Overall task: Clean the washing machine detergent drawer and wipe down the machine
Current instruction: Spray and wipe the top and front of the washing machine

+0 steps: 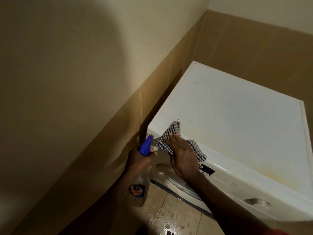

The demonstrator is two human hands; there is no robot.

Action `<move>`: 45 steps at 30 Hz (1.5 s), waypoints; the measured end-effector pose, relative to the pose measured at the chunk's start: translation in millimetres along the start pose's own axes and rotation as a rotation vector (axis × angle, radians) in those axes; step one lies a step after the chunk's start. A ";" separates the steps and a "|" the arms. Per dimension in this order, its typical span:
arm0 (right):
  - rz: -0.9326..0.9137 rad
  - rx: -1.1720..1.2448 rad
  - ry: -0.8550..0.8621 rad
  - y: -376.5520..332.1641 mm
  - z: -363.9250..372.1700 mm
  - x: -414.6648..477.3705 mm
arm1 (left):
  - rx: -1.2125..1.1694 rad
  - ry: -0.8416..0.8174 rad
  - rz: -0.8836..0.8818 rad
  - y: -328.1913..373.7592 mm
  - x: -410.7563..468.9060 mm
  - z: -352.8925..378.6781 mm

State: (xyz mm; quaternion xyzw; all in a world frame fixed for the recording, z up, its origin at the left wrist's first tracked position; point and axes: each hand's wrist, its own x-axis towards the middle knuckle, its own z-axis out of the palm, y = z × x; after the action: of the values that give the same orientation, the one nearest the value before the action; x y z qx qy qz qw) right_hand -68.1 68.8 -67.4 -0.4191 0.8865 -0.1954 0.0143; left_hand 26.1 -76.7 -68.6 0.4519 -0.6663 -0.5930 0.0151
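A white front-loading washing machine (237, 119) stands in the corner, its flat top facing me. My right hand (183, 155) presses a black-and-white checked cloth (171, 133) flat against the machine's front top edge near its left corner. My left hand (138, 158) grips a clear spray bottle (140, 184) with a blue nozzle (146, 145), held just left of the machine's corner. A dark display window (207, 170) and a recessed drawer handle (255, 201) sit on the front panel. The round door (171, 178) shows below my right hand.
Beige tiled walls (101, 116) close in on the left and behind the machine, leaving a narrow dark gap at its left side. The floor tiles (171, 216) in front of the machine are wet and shiny.
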 end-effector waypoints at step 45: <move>0.730 0.383 0.548 171.3 -181.9 -137.6 | 0.357 -0.491 0.289 3.1 -99.4 210.6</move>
State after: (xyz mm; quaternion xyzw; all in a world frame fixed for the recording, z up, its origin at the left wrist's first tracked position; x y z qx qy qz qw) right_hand -139.6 330.8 20.1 -0.0044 0.8947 -0.4403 -0.0750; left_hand -34.1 148.1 -77.2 0.1920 -0.8007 -0.5496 -0.1411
